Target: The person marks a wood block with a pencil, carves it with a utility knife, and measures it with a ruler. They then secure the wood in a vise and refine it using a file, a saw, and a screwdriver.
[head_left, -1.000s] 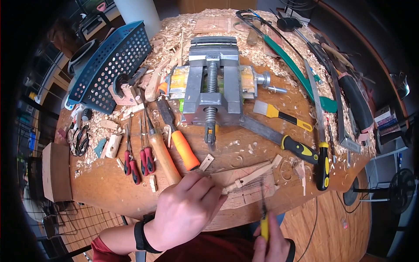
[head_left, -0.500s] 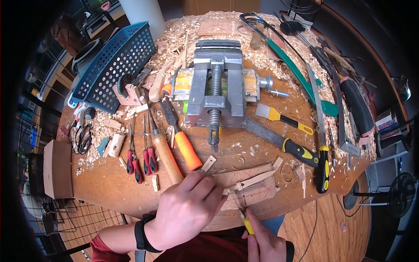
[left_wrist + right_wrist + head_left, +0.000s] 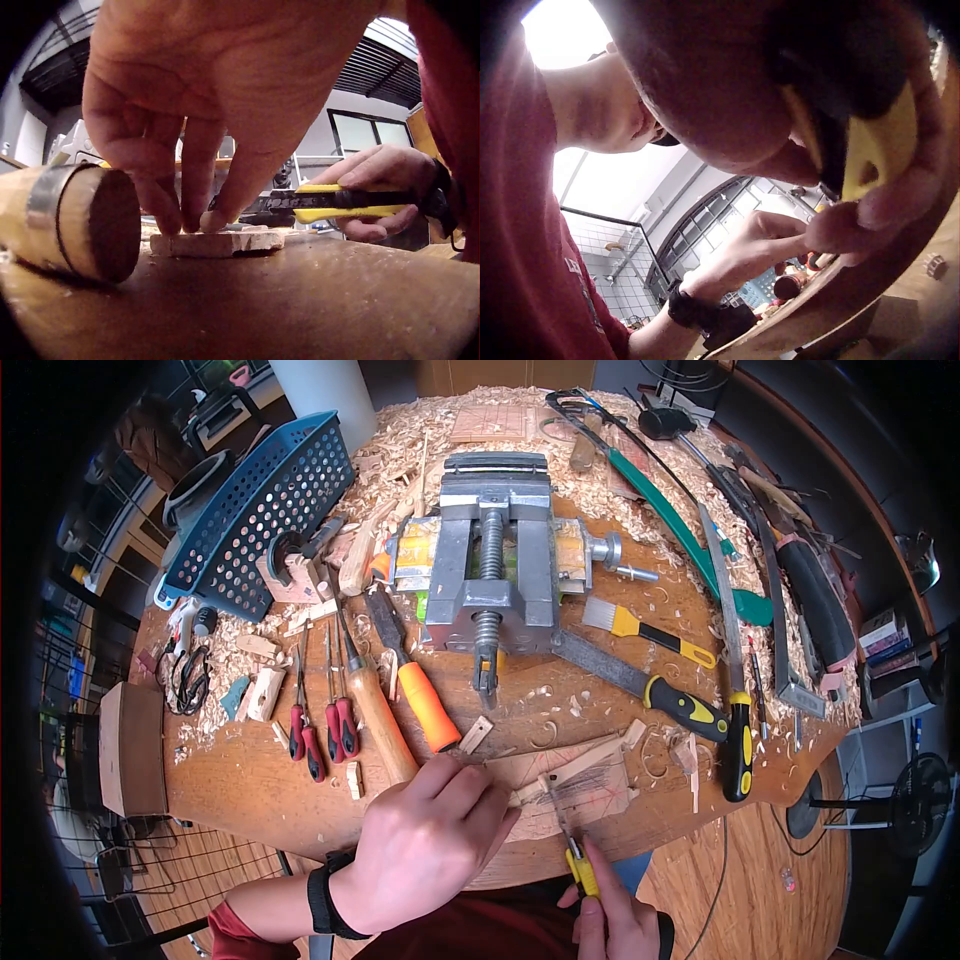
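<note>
My left hand (image 3: 425, 840) pinches the near end of a thin wooden strip (image 3: 592, 760) against a flat pencil-marked board (image 3: 605, 800) at the table's front. In the left wrist view its fingertips come down onto the thick edge of that board (image 3: 217, 244). A yellow-and-black utility knife (image 3: 582, 870) is gripped by my right hand (image 3: 618, 915), its blade pointing away and its tip overlapping the strip's middle. From the right wrist view, the knife's yellow body (image 3: 881, 150) lies between thumb and fingers. The strip's near end is hidden under the left hand.
A metal vise (image 3: 490, 590) stands mid-table. Left of it lie an orange-handled chisel (image 3: 425, 705), a wooden-handled tool (image 3: 378, 720) and red-handled tools (image 3: 340, 725). To the right are a brush (image 3: 640, 628), a rasp (image 3: 640, 685) and saws. Shavings (image 3: 400, 460) and a blue basket (image 3: 265, 510) sit behind.
The right hand has swung the knife left, then pushed it forward so its blade now reaches the strip. My left hand stays in place at the strip's end.
</note>
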`<state>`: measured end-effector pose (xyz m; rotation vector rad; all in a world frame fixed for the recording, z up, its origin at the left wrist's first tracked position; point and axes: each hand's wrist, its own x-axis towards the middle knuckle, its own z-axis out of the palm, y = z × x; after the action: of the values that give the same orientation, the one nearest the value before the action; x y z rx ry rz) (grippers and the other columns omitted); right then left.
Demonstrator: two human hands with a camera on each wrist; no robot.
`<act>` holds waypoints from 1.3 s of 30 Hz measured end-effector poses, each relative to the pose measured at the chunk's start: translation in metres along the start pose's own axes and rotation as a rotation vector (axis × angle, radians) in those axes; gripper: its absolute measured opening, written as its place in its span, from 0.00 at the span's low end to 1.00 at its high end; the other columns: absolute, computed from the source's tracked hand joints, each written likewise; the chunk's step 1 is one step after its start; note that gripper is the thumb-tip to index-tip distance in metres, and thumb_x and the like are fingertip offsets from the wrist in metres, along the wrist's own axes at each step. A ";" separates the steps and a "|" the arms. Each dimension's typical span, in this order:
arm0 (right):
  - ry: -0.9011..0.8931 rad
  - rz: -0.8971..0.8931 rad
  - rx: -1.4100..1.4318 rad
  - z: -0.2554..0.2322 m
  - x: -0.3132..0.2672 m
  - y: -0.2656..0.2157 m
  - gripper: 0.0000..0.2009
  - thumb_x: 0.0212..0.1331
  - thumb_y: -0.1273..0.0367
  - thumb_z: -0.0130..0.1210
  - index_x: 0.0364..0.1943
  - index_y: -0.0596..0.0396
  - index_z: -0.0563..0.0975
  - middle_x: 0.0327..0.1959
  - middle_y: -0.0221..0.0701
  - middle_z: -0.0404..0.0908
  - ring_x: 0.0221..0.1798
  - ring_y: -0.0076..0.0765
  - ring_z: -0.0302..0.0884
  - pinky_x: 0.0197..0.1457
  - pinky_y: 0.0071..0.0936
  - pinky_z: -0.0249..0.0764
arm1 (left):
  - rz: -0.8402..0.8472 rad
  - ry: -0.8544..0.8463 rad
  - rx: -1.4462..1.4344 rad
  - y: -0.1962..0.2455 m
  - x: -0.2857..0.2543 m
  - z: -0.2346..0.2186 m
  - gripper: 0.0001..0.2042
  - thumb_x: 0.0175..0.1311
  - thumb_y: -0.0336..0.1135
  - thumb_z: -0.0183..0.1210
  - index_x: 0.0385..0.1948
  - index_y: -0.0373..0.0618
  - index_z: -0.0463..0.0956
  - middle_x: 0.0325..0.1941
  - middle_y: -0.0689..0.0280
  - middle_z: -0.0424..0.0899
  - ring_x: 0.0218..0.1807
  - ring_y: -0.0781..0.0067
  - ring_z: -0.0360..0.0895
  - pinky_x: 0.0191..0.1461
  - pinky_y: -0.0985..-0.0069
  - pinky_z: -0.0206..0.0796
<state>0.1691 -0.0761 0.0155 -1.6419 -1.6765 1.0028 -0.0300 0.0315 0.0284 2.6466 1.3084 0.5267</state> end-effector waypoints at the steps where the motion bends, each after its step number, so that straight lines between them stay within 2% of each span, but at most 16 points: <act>1: 0.054 -0.032 -0.002 0.001 0.000 0.001 0.25 0.67 0.78 0.43 0.70 0.56 0.65 0.43 0.41 0.84 0.32 0.42 0.83 0.38 0.33 0.79 | -0.001 -0.001 -0.001 0.000 0.000 0.000 0.08 0.53 0.33 0.69 0.32 0.42 0.83 0.35 0.65 0.82 0.34 0.66 0.79 0.36 0.73 0.74; 5: 0.082 -0.011 0.059 0.001 0.000 0.000 0.25 0.67 0.79 0.42 0.70 0.55 0.65 0.32 0.32 0.81 0.23 0.32 0.78 0.30 0.29 0.75 | 0.027 0.043 0.054 -0.003 0.001 0.005 0.09 0.53 0.35 0.67 0.34 0.43 0.82 0.35 0.67 0.79 0.37 0.69 0.78 0.35 0.75 0.73; 8: 0.065 -0.025 0.075 0.003 0.000 0.002 0.25 0.69 0.77 0.40 0.71 0.55 0.63 0.32 0.32 0.82 0.21 0.25 0.74 0.27 0.24 0.74 | 0.035 0.054 0.080 -0.001 0.002 0.005 0.10 0.53 0.35 0.65 0.36 0.44 0.81 0.34 0.69 0.77 0.39 0.71 0.77 0.34 0.77 0.73; 9: 0.064 -0.025 0.074 0.002 0.000 0.003 0.25 0.69 0.77 0.40 0.71 0.55 0.63 0.32 0.32 0.82 0.21 0.25 0.74 0.27 0.24 0.74 | 0.034 0.051 0.074 0.000 0.003 0.004 0.10 0.53 0.35 0.64 0.36 0.44 0.81 0.35 0.69 0.76 0.40 0.71 0.76 0.34 0.77 0.73; 11: -0.071 0.179 0.208 0.000 0.001 0.005 0.30 0.64 0.77 0.47 0.73 0.46 0.62 0.32 0.43 0.81 0.19 0.35 0.78 0.26 0.29 0.79 | 0.034 0.030 0.055 0.001 0.004 0.003 0.10 0.54 0.34 0.66 0.36 0.43 0.82 0.35 0.67 0.79 0.38 0.70 0.78 0.34 0.76 0.73; 14: -0.077 0.249 0.388 -0.001 -0.002 -0.004 0.23 0.75 0.72 0.37 0.73 0.56 0.59 0.36 0.33 0.82 0.21 0.24 0.73 0.27 0.21 0.74 | 0.035 -0.003 0.034 0.000 0.005 0.004 0.09 0.54 0.34 0.68 0.35 0.43 0.83 0.36 0.66 0.82 0.36 0.68 0.79 0.34 0.74 0.74; 19: -0.153 0.291 0.674 0.008 -0.001 0.013 0.24 0.78 0.63 0.34 0.74 0.56 0.55 0.39 0.36 0.81 0.23 0.23 0.74 0.26 0.18 0.75 | 0.036 -0.008 0.028 -0.001 0.004 0.007 0.09 0.54 0.34 0.68 0.34 0.43 0.84 0.36 0.66 0.82 0.37 0.69 0.79 0.35 0.75 0.74; 21: -0.156 0.299 0.756 0.012 -0.002 0.017 0.25 0.78 0.62 0.34 0.74 0.56 0.54 0.40 0.37 0.81 0.23 0.24 0.75 0.25 0.18 0.75 | 0.069 0.015 0.029 -0.003 0.002 0.010 0.12 0.49 0.30 0.59 0.37 0.42 0.81 0.35 0.69 0.76 0.40 0.72 0.76 0.33 0.78 0.74; 24: -0.119 0.265 0.865 0.011 -0.002 0.015 0.25 0.78 0.61 0.34 0.74 0.55 0.53 0.40 0.42 0.81 0.22 0.26 0.76 0.24 0.18 0.75 | 0.070 0.020 0.025 -0.003 0.003 0.010 0.11 0.49 0.30 0.58 0.36 0.42 0.81 0.35 0.69 0.76 0.40 0.71 0.76 0.33 0.77 0.74; 26: -0.097 0.612 1.020 0.000 0.000 0.005 0.33 0.61 0.75 0.53 0.73 0.51 0.60 0.40 0.51 0.80 0.21 0.40 0.80 0.24 0.30 0.78 | 0.065 0.016 0.024 -0.003 0.003 0.010 0.11 0.49 0.30 0.58 0.36 0.42 0.81 0.35 0.69 0.76 0.40 0.71 0.76 0.33 0.77 0.74; 27: -0.096 0.611 1.020 0.000 0.000 0.009 0.33 0.61 0.75 0.53 0.73 0.51 0.60 0.40 0.51 0.80 0.21 0.40 0.80 0.24 0.30 0.78 | 0.062 0.010 0.024 -0.002 0.003 0.010 0.11 0.49 0.30 0.58 0.36 0.42 0.81 0.36 0.68 0.76 0.40 0.71 0.76 0.33 0.77 0.74; 29: -0.207 0.317 0.989 0.001 0.001 0.016 0.25 0.79 0.60 0.32 0.74 0.55 0.52 0.40 0.46 0.81 0.20 0.28 0.76 0.23 0.17 0.74 | 0.045 0.001 0.022 -0.001 0.005 0.008 0.09 0.51 0.31 0.63 0.34 0.42 0.82 0.35 0.68 0.79 0.39 0.70 0.78 0.34 0.75 0.74; 33: -0.157 0.307 1.004 -0.001 -0.001 0.016 0.25 0.79 0.60 0.30 0.73 0.55 0.52 0.39 0.48 0.81 0.18 0.29 0.75 0.22 0.16 0.72 | 0.033 -0.001 0.028 0.000 0.005 0.008 0.07 0.54 0.33 0.67 0.32 0.43 0.82 0.34 0.66 0.81 0.37 0.68 0.79 0.36 0.73 0.74; 36: -0.067 0.271 0.952 0.003 -0.003 0.023 0.23 0.78 0.63 0.31 0.73 0.54 0.53 0.38 0.44 0.81 0.18 0.24 0.72 0.22 0.15 0.69 | 0.012 -0.007 0.060 -0.001 0.006 0.009 0.07 0.54 0.32 0.67 0.32 0.42 0.81 0.34 0.65 0.80 0.36 0.66 0.79 0.36 0.72 0.74; 38: 0.045 0.190 0.657 0.006 -0.007 0.028 0.22 0.78 0.66 0.33 0.73 0.54 0.55 0.37 0.39 0.81 0.18 0.19 0.68 0.22 0.13 0.66 | 0.009 -0.012 0.057 0.000 0.006 0.009 0.07 0.55 0.32 0.67 0.32 0.42 0.81 0.34 0.65 0.80 0.36 0.65 0.79 0.37 0.71 0.74; 39: 0.061 0.235 0.717 0.006 -0.011 0.029 0.22 0.78 0.68 0.34 0.72 0.54 0.57 0.36 0.35 0.80 0.18 0.16 0.65 0.22 0.12 0.64 | 0.005 -0.020 0.058 0.001 0.006 0.009 0.07 0.55 0.32 0.67 0.33 0.42 0.80 0.34 0.64 0.80 0.36 0.64 0.80 0.37 0.71 0.74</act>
<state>0.1809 -0.0886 -0.0107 -1.3623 -0.9187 1.4377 -0.0231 0.0361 0.0221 2.6946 1.3317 0.4690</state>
